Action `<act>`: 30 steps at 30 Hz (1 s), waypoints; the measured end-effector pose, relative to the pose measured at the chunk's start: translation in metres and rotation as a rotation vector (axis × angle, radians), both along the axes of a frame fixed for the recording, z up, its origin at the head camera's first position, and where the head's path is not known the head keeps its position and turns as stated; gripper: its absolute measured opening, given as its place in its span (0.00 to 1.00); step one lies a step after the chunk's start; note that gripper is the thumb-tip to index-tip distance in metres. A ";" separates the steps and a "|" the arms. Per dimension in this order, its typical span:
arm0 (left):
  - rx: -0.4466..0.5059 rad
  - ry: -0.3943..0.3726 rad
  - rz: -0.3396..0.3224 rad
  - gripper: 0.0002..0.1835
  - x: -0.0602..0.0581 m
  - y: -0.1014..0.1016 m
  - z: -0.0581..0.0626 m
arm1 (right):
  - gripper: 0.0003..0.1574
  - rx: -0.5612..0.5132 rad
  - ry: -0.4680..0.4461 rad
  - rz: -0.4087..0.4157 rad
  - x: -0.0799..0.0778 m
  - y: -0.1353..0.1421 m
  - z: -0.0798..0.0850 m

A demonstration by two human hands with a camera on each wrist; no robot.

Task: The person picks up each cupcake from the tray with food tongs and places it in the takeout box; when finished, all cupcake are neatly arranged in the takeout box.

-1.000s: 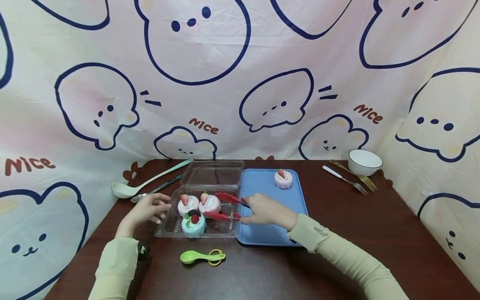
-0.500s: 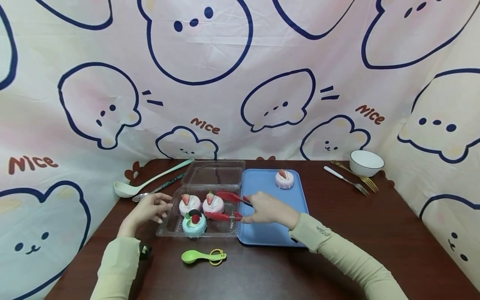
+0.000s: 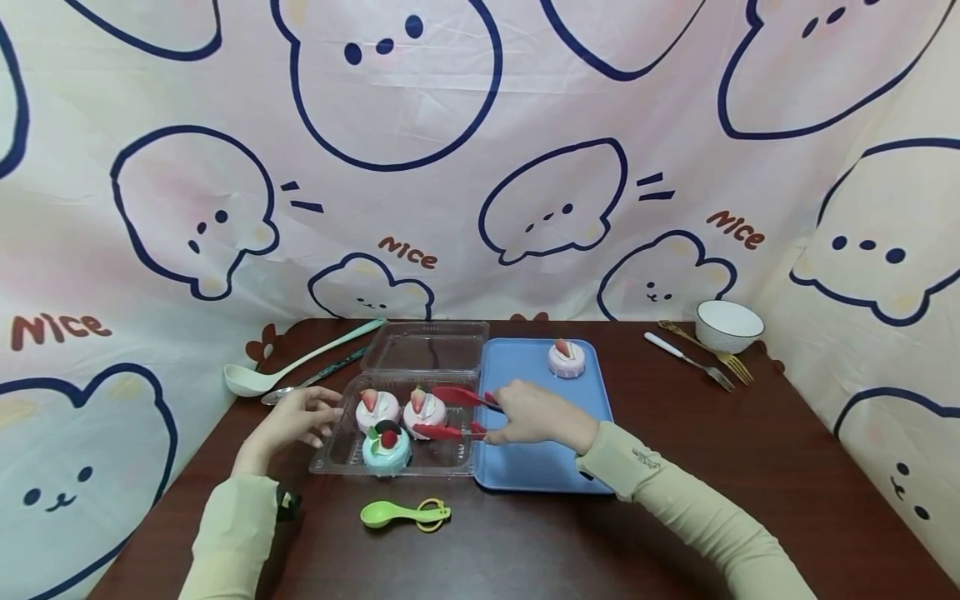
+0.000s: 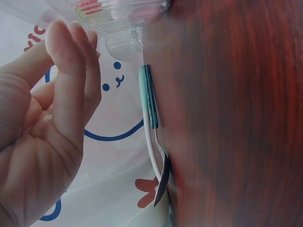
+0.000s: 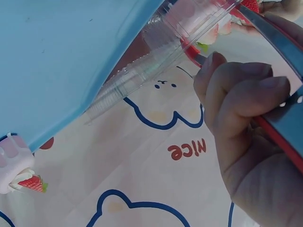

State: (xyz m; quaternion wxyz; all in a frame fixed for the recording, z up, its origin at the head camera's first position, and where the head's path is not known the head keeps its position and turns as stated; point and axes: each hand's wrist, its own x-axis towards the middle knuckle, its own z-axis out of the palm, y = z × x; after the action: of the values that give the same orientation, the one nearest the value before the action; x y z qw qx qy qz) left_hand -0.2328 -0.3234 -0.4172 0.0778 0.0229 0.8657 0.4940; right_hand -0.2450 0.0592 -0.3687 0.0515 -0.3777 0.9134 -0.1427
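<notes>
Right wrist: tongs point(image 5: 279, 41) within curled fingers point(image 5: 241, 101).

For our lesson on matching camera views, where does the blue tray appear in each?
Head: the blue tray lies just right of centre, lower half.
Left wrist: not in it.
Right wrist: upper left.
Shared landmark: the clear plastic box, seen in all three.
</notes>
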 end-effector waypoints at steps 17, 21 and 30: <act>0.003 0.000 0.001 0.23 0.001 0.003 0.001 | 0.25 0.000 -0.025 0.002 0.002 -0.005 -0.004; 0.002 0.007 -0.002 0.23 0.001 0.002 0.000 | 0.25 -0.010 -0.025 0.000 0.001 -0.004 -0.006; 0.002 0.009 -0.005 0.24 0.003 0.002 0.002 | 0.29 -0.028 0.007 0.006 0.000 0.002 -0.004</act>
State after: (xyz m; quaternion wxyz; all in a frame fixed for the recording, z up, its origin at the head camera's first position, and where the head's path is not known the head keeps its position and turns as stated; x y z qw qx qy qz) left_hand -0.2299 -0.3209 -0.4148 0.0753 0.0274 0.8654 0.4947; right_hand -0.2453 0.0608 -0.3731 0.0432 -0.3818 0.9103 -0.1540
